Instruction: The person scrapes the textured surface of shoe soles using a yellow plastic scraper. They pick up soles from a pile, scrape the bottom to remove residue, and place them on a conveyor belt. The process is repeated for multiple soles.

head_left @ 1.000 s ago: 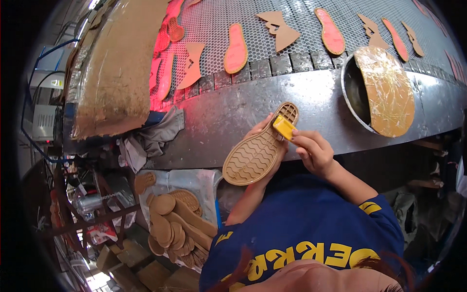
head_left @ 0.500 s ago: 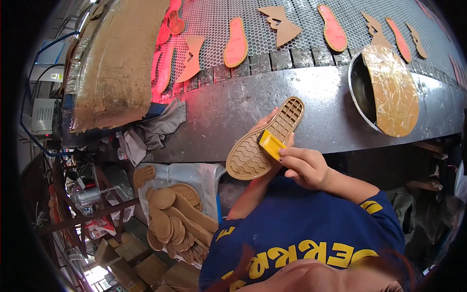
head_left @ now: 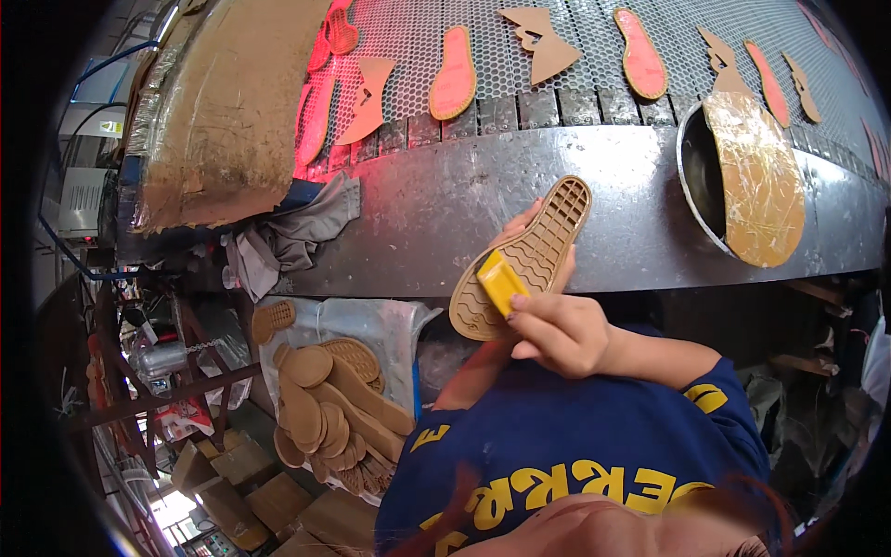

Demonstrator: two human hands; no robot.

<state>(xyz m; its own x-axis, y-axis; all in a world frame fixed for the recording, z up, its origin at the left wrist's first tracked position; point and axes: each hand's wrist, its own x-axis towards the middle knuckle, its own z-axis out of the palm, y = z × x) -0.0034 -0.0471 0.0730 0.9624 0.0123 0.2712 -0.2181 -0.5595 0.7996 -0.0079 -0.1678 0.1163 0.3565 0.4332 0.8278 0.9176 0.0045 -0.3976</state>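
A tan shoe sole (head_left: 529,260) is held tilted above the near edge of the metal table, its treaded face toward me. My left hand (head_left: 521,221) grips it from behind; fingertips show along both sides and the rest is hidden. In my right hand (head_left: 564,330), pinched between thumb and fingers, is a small flat yellow brush-like tool (head_left: 502,282). That tool lies over the wavy tread of the forefoot, and its working edge is hard to make out.
A mesh conveyor (head_left: 575,102) carries pink-topped insoles (head_left: 453,72) and tan cut pieces (head_left: 543,46). At right stands a metal bowl (head_left: 689,176) partly covered by a tan board (head_left: 756,181). Tan soles (head_left: 311,408) are piled at lower left; grey cloth (head_left: 297,232) hangs off the table.
The yellow tool has slid left across the sole toward the forefoot with my right hand. The sole has shifted slightly right and tilted, still in my left hand.
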